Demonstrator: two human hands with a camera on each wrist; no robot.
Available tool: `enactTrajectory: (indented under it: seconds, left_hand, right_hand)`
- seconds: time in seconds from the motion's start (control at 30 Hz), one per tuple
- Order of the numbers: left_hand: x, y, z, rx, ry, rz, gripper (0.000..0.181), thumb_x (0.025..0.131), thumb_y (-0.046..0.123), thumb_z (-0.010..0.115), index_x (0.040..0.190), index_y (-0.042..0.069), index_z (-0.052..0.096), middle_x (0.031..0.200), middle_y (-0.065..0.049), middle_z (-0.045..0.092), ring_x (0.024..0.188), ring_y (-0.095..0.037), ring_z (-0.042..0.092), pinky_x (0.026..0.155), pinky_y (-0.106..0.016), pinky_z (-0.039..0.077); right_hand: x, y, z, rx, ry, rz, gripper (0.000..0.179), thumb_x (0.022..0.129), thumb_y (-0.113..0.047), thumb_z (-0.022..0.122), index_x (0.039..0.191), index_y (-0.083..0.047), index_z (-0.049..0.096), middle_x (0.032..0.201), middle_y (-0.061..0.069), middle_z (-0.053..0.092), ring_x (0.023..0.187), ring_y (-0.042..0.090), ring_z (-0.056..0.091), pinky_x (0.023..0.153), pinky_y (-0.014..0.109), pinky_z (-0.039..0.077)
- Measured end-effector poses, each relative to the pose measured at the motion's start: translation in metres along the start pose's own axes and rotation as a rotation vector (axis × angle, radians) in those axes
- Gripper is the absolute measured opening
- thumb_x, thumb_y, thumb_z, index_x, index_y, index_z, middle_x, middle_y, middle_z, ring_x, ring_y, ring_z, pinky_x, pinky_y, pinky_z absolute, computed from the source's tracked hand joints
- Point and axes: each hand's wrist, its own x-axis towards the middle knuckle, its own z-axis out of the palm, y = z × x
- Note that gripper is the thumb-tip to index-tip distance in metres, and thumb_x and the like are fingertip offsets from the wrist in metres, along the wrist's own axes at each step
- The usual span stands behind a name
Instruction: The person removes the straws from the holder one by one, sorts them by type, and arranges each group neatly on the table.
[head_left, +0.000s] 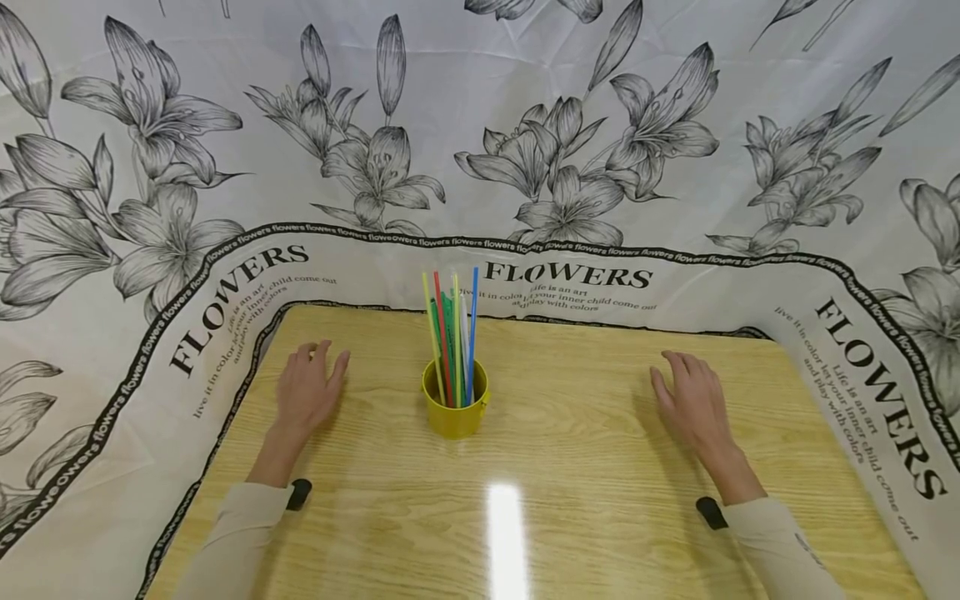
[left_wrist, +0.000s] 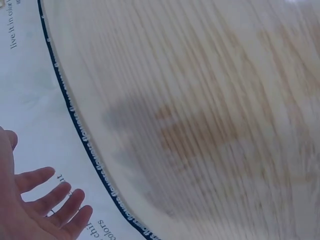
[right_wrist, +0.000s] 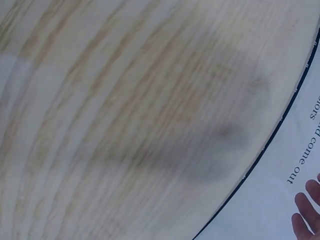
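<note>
A small yellow bucket (head_left: 456, 422) stands upright on the wooden table (head_left: 570, 433), left of centre. Thin coloured sticks that look like drinking straws (head_left: 474, 333) rise out of it, in yellow, red, green, white and blue. To the left of the bucket my left hand (head_left: 306, 392) hovers over the table with loosely bent fingers and holds nothing. My right hand (head_left: 693, 400), also with nothing in it, is over the right side of the table, well apart from the bucket. Each wrist view shows loosely spread fingers above the table's edge, with a shadow on the wood.
A white cloth (head_left: 375, 279) printed with flowers and lettering hangs behind the table and along both sides. Light reflects as a bright strip (head_left: 506, 533) on the near part of the tabletop. Dark wrist devices (head_left: 711, 512) sit by both sleeves.
</note>
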Motion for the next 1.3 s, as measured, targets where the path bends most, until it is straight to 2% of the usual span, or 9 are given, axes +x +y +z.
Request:
enactTrajectory:
  seconds: [0.33,0.53,0.67,0.9,1.1,1.3]
  left_hand:
    - [0.001,0.015,0.004,-0.127,-0.067,-0.101,0.063,0.111,0.047,0.038,0.145,-0.005,0.052,0.142,-0.032,0.048,0.128,-0.051,0.047,0.099,-0.066,0.043]
    - [0.001,0.026,0.004,-0.172,-0.099,-0.124,0.065,0.111,0.050,0.034,0.146,-0.002,0.052,0.144,-0.031,0.048,0.131,-0.050,0.046,0.102,-0.067,0.041]
    - [0.000,0.034,0.005,-0.213,-0.106,-0.129,0.067,0.111,0.053,0.033,0.146,0.000,0.053,0.143,-0.028,0.049,0.125,-0.045,0.052,0.095,-0.063,0.046]
    - [-0.002,0.048,0.010,-0.340,-0.093,-0.133,0.067,0.109,0.055,0.036,0.140,0.000,0.059,0.130,-0.021,0.059,0.108,-0.036,0.060,0.084,-0.052,0.051]
    - [-0.005,0.060,0.015,-0.434,-0.093,-0.180,0.067,0.109,0.056,0.038,0.138,0.001,0.062,0.128,-0.017,0.061,0.104,-0.031,0.058,0.084,-0.047,0.049]
    - [-0.007,0.073,0.019,-0.526,-0.089,-0.203,0.063,0.109,0.053,0.043,0.134,-0.002,0.063,0.126,-0.019,0.063,0.104,-0.032,0.058,0.086,-0.046,0.050]
  right_hand:
    - [0.013,-0.013,-0.001,0.028,0.028,0.001,0.031,0.092,-0.006,0.075,0.115,0.012,0.066,0.106,0.033,0.067,0.097,0.052,0.062,0.084,0.064,0.049]
    - [0.021,-0.023,0.001,0.053,0.029,-0.008,0.032,0.091,-0.007,0.075,0.115,0.013,0.066,0.105,0.033,0.067,0.097,0.052,0.062,0.085,0.064,0.049]
    - [0.025,-0.031,0.003,0.076,0.032,-0.019,0.032,0.092,-0.008,0.074,0.115,0.013,0.066,0.105,0.033,0.067,0.097,0.052,0.063,0.085,0.064,0.049]
    - [0.032,-0.045,0.007,0.124,0.032,0.004,0.031,0.092,-0.008,0.073,0.116,0.011,0.066,0.104,0.030,0.067,0.094,0.048,0.063,0.081,0.061,0.050]
    - [0.038,-0.056,0.011,0.163,0.037,0.011,0.030,0.093,-0.007,0.074,0.116,0.010,0.066,0.106,0.029,0.068,0.093,0.045,0.063,0.079,0.058,0.050]
    - [0.044,-0.068,0.016,0.211,0.023,0.061,0.029,0.095,-0.009,0.073,0.117,0.008,0.067,0.110,0.027,0.067,0.097,0.044,0.063,0.082,0.058,0.050]
